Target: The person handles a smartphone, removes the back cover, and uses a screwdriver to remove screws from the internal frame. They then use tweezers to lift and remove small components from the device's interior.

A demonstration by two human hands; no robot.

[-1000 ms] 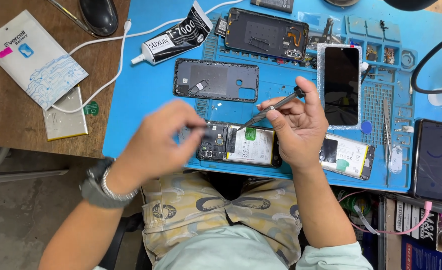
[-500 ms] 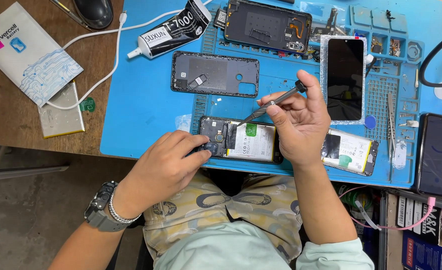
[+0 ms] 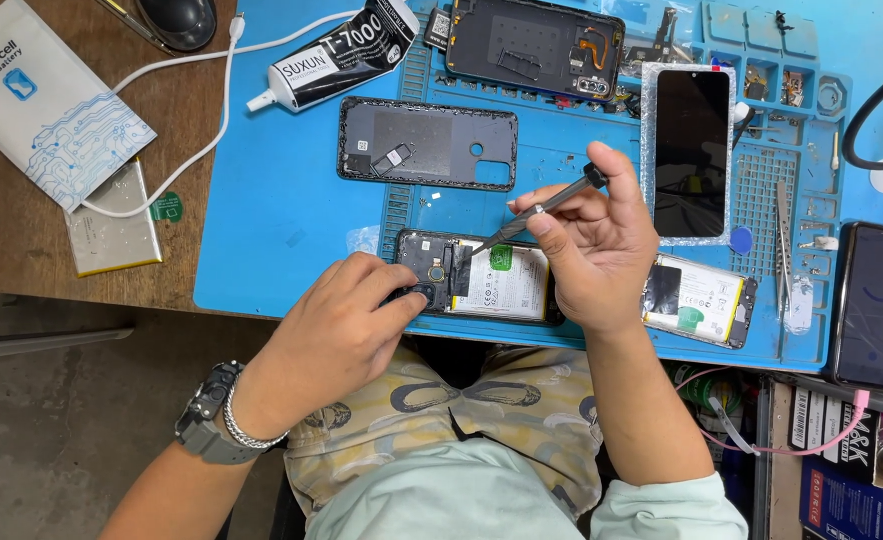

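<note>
Two hands: left [image 3: 347,325] pinches opened phone [image 3: 477,278]; right [image 3: 592,245] grips screwdriver [image 3: 542,207]; white package [image 3: 57,105] far left.

Count of items on the bench, head view.

Opened phones with battery showing: 2, one [image 3: 482,280] at the hands, one [image 3: 700,300] right of it. Detached back covers: 2 [image 3: 427,145] [image 3: 534,45]. Screens lying dark: 2 [image 3: 692,150] [image 3: 877,305]. Glue tube: 1 [image 3: 337,55]. Screwdriver: 1 [image 3: 542,210]. Tweezers: 1 [image 3: 784,240]. White cable: 1 [image 3: 227,90]. Battery packet: 1 [image 3: 57,100]. Loose flat battery: 1 [image 3: 112,225]. Blue mat: 1 [image 3: 272,220]. Hands: 2 [image 3: 337,335] [image 3: 597,250]. Wristwatch: 1 [image 3: 207,415].
</note>
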